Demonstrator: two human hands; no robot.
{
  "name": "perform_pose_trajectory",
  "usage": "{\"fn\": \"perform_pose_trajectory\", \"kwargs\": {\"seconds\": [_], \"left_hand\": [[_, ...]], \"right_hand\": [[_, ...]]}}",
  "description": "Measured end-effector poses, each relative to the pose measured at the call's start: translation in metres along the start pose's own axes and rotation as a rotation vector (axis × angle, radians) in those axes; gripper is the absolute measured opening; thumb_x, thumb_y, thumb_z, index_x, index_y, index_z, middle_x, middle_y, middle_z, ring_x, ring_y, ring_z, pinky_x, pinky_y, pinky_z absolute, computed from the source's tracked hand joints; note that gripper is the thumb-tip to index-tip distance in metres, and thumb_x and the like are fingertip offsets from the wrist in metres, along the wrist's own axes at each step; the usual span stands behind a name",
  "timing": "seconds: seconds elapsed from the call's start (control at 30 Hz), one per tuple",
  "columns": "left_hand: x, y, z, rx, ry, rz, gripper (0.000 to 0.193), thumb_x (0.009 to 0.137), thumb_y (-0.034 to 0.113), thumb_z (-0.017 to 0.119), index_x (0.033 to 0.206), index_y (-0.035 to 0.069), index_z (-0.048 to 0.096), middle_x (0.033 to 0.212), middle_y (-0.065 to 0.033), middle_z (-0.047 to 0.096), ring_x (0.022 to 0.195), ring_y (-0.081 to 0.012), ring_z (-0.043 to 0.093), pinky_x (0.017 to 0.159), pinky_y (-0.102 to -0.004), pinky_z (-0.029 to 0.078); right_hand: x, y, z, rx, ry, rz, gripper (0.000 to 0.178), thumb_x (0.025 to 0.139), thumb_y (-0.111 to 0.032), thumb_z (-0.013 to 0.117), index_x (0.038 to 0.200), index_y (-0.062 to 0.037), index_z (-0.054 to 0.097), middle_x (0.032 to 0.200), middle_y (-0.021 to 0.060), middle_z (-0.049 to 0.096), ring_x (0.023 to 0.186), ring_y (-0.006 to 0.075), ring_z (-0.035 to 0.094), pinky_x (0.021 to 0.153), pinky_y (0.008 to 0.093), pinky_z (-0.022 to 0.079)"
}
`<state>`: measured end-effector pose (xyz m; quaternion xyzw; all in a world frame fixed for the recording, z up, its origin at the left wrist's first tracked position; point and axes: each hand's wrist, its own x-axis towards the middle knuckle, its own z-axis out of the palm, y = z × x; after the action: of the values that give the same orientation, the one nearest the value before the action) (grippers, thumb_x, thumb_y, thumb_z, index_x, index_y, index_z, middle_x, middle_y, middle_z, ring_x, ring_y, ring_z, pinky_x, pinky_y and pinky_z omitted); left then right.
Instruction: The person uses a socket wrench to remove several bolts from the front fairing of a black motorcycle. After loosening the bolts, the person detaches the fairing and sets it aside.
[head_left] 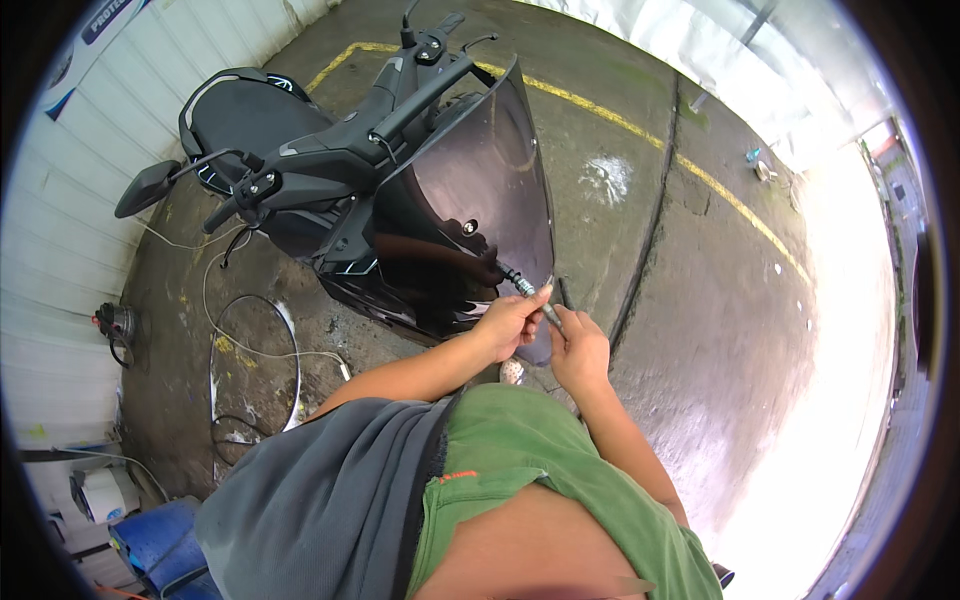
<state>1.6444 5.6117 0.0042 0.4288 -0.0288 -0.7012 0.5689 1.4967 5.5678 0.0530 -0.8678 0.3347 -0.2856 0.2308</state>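
Note:
My left hand (514, 325) is closed around a slim metal rod-like tool (524, 287), its thumb along the side. The tool has a ribbed silver collar and a darker tip pointing at the windshield. My right hand (581, 347) grips the tool's lower grey end with pinched fingers. A short dark rod (565, 292) sticks up just beyond that hand; where it leads is hidden. Right behind my hands stands a black scooter (340, 160) with a large smoked windshield (490, 150). The tool's tip overlaps the windshield in view; I cannot tell whether they touch.
A black hose (298, 365) and a pale cable (207, 290) loop over the wet floor at left. By the white wall (80, 220) sit a small machine (115, 322) and a blue container (165, 545). A dark groove and a yellow line (720, 190) cross the floor at right.

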Motion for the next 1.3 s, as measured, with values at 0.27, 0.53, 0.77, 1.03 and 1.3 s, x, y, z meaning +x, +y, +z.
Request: {"fn": "perform_pose_trajectory", "kwargs": {"seconds": [0.27,0.53,0.77,1.03,1.3], "left_hand": [[0.004,-0.009,0.001,-0.183,-0.176,0.085,0.026,0.097,0.034,0.063,0.093,0.008,0.066,0.071,0.006,0.054,0.062,-0.0044,0.051,0.062,-0.0222,0.044],[0.001,-0.01,0.006,-0.098,-0.086,0.117,0.027,0.093,0.037,0.068,0.085,0.011,0.061,0.074,0.0052,0.055,0.064,-0.005,0.051,0.06,-0.0205,0.043],[0.0,-0.014,0.006,-0.216,-0.132,0.124,0.027,0.095,0.036,0.066,0.088,0.01,0.062,0.077,0.0046,0.057,0.065,-0.0048,0.051,0.059,-0.021,0.042],[0.006,-0.013,0.005,-0.144,-0.07,0.156,0.022,0.095,0.029,0.067,0.092,0.008,0.062,0.08,0.0031,0.057,0.06,-0.0039,0.045,0.051,-0.0186,0.034],[0.001,-0.012,0.004,-0.144,-0.099,0.127,0.027,0.094,0.033,0.067,0.094,0.006,0.064,0.079,0.0019,0.06,0.06,-0.0054,0.05,0.05,-0.0206,0.039]], "right_hand": [[-0.002,0.008,-0.007,1.167,-0.206,1.057,0.025,0.098,-0.025,0.059,0.107,-0.0023,0.063,0.065,0.0043,0.058,0.05,0.0165,0.055,0.046,0.0294,0.045],[-0.006,0.015,-0.006,0.807,-0.117,0.613,0.026,0.093,-0.01,0.065,0.116,0.0025,0.064,0.089,0.0108,0.069,0.078,0.0149,0.065,0.074,0.0257,0.05],[-0.004,0.027,-0.006,0.711,-0.217,0.473,0.031,0.097,-0.021,0.06,0.12,-0.0014,0.061,0.081,0.007,0.063,0.068,0.0117,0.059,0.061,0.0272,0.048],[0.003,0.021,-0.015,1.313,-0.224,1.051,0.04,0.099,-0.036,0.057,0.121,-0.003,0.058,0.065,0.0021,0.055,0.054,0.0152,0.052,0.052,0.0286,0.043],[0.008,-0.003,-0.01,0.583,-0.234,0.572,0.02,0.097,-0.012,0.058,0.112,0.0,0.063,0.07,0.0056,0.062,0.055,0.016,0.056,0.053,0.0277,0.044]]}}
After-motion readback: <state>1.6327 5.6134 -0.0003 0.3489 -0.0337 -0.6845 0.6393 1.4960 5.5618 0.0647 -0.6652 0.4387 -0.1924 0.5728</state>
